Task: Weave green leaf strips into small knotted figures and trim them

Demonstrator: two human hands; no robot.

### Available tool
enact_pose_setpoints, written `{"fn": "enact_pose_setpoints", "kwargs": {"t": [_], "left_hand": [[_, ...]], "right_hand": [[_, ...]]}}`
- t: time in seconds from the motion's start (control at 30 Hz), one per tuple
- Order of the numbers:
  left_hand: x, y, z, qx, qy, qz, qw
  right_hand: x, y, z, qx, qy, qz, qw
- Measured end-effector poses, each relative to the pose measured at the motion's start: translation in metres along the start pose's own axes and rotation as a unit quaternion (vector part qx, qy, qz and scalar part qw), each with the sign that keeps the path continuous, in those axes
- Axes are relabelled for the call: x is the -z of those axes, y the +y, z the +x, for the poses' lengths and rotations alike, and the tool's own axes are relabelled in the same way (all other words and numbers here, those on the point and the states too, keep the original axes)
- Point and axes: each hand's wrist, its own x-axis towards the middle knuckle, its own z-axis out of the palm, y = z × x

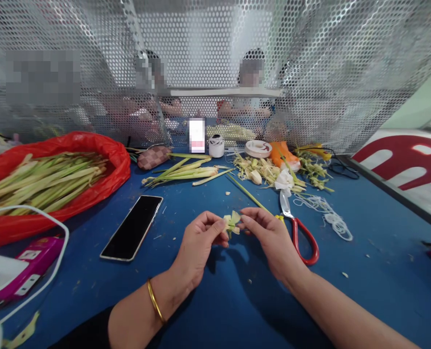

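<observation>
Between thumb and fingers, my left hand (201, 238) pinches a small piece of pale green, folded plant leaf (231, 221) above the blue table. My right hand (269, 236) is closed in a pinch at the right edge of that leaf piece, its fingertips touching it. Just right of my right hand lie red-handled scissors (315, 249), blades pointing away, with white thread (333, 218) beyond them. A long green stem (249, 193) runs behind the hands. Farther back rests a bundle of green-white stalks (186, 172).
At left, a red plastic bag (122, 162) holds many long stalks. A black phone (132, 228) lies near my left hand, and a purple power strip (37, 261) with a white cable sits lower left. Leaf scraps (253, 169), tape (258, 149) and a jar (216, 146) stand before a perforated metal screen (208, 43).
</observation>
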Motion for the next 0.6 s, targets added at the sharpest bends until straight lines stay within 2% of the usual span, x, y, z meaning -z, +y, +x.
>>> {"fn": "enact_pose_setpoints", "kwargs": {"t": [0.07,0.13,0.2,0.27,0.43,0.6], "left_hand": [[0.000,0.000,0.001,-0.011,0.029,0.005,1.000],[-0.001,-0.001,0.002,-0.025,0.055,0.008,0.998],[-0.003,-0.003,0.002,-0.044,0.070,0.004,0.997],[-0.006,-0.005,0.002,-0.063,0.079,-0.006,0.995],[-0.011,-0.011,-0.001,-0.073,0.094,-0.020,0.993],[-0.014,-0.010,-0.004,-0.072,0.110,-0.029,0.991]], "right_hand": [[-0.001,0.000,-0.003,0.050,0.028,-0.038,0.998],[-0.004,0.001,-0.007,0.074,0.007,-0.082,0.994],[-0.009,0.003,-0.011,0.057,-0.042,-0.091,0.993],[-0.014,0.006,-0.015,0.027,-0.064,-0.067,0.995],[-0.023,0.006,-0.019,-0.019,-0.049,-0.005,0.999],[-0.026,0.003,-0.021,-0.036,-0.037,0.040,0.998]]}}
